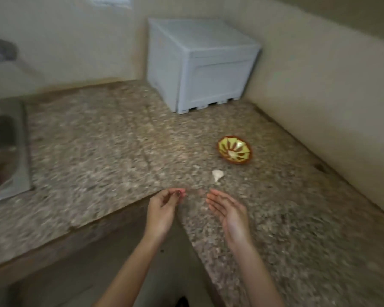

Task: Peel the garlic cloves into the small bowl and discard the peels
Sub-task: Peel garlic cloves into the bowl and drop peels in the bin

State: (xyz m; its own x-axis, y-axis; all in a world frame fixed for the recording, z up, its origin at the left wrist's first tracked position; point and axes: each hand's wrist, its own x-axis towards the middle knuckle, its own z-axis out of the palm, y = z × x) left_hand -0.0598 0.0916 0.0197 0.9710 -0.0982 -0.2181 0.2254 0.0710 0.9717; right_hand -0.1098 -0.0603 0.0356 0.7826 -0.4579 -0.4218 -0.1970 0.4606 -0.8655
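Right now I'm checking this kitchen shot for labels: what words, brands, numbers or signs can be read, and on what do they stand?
No text can be read in this view.
White plastic box: plain panels, no label visible.
Small bowl: yellow and brown pattern only, no letters.
Countertop: speckled stone, no markings.
The picture is blurred, so any small print would be lost.

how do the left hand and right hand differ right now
The left hand has curled fingers, tips drawn together; the right hand has straight fingers, palm showing. The left hand is off the edge of the counter; the right hand is over it. Both are bare, touching neither garlic nor bowl. Blur hides any pinch.
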